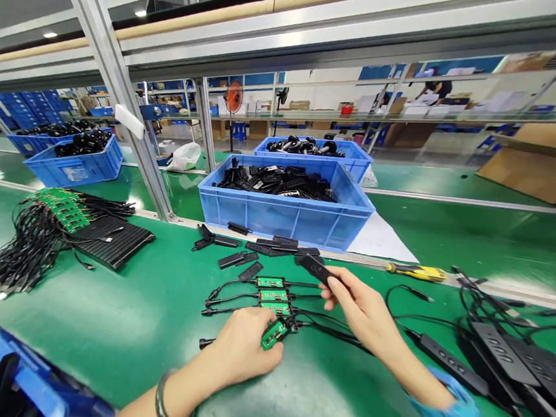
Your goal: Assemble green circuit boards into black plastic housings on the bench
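My left hand [249, 343] is closed around a small green circuit board [274, 335] seated in a black casing half, with black cables running from its ends. Just beyond it lie several more boards in a row, among them one green circuit board [270, 282] in its own casing with leads on both sides. My right hand [355, 301] pinches a flat black plastic cover [316, 268] between thumb and fingers, raised above the bench to the right of the row. Loose black casing pieces [238, 259] are scattered behind the boards.
A blue bin [282, 216] of black parts stands behind. Cabled boards [58, 209] are piled at left near a ridged black block [114, 246]. A yellow screwdriver [416, 272] and black cabled controllers [499, 348] lie at right. Another blue bin [34, 378] sits at the near left.
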Demonstrator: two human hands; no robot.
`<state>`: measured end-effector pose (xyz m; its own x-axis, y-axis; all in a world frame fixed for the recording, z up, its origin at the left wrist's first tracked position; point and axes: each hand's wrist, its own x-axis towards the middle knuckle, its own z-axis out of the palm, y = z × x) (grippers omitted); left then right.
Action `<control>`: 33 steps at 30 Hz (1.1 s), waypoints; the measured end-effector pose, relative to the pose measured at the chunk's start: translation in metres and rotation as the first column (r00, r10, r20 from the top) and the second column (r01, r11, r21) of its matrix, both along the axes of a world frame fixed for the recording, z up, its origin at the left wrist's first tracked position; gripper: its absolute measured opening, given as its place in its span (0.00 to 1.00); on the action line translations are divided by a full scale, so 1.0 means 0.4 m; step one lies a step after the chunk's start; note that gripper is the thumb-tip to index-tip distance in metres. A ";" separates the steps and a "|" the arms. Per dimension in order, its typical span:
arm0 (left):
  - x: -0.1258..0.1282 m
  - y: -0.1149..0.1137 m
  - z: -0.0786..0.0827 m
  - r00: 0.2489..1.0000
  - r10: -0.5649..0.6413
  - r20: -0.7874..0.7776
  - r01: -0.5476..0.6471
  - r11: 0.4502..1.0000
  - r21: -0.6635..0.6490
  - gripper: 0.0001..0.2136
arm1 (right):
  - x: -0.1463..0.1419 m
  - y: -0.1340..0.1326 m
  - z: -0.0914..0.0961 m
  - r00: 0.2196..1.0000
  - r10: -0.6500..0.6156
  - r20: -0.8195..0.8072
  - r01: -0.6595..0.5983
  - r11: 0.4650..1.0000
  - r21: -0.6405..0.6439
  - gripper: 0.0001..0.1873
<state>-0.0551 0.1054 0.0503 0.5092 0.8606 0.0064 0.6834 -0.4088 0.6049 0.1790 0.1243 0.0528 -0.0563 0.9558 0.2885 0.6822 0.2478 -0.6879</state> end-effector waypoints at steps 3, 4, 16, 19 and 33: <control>0.016 -0.003 -0.013 0.961 0.096 0.260 -0.027 0.967 -0.254 0.07 | 0.001 -0.082 -0.002 0.963 0.021 -0.270 -0.029 0.999 -0.026 0.21; 0.021 -0.002 -0.022 0.919 0.151 0.364 0.007 0.917 -0.398 0.10 | -0.002 -0.100 -0.008 0.936 0.026 -0.351 -0.040 0.999 -0.035 0.21; 0.043 -0.013 -0.086 0.695 0.321 0.643 0.404 0.564 -0.720 0.29 | -0.041 -0.124 -0.085 0.757 -0.108 -0.645 -0.055 0.972 -0.228 0.19; 0.050 -0.023 -0.089 0.737 0.328 0.590 0.369 0.537 -0.759 0.25 | -0.045 -0.128 -0.096 0.780 -0.112 -0.615 -0.036 0.974 -0.222 0.18; 0.064 -0.029 -0.100 0.752 0.334 0.568 0.332 0.553 -0.764 0.29 | -0.056 -0.124 -0.099 0.702 -0.172 -0.691 -0.080 0.945 -0.316 0.25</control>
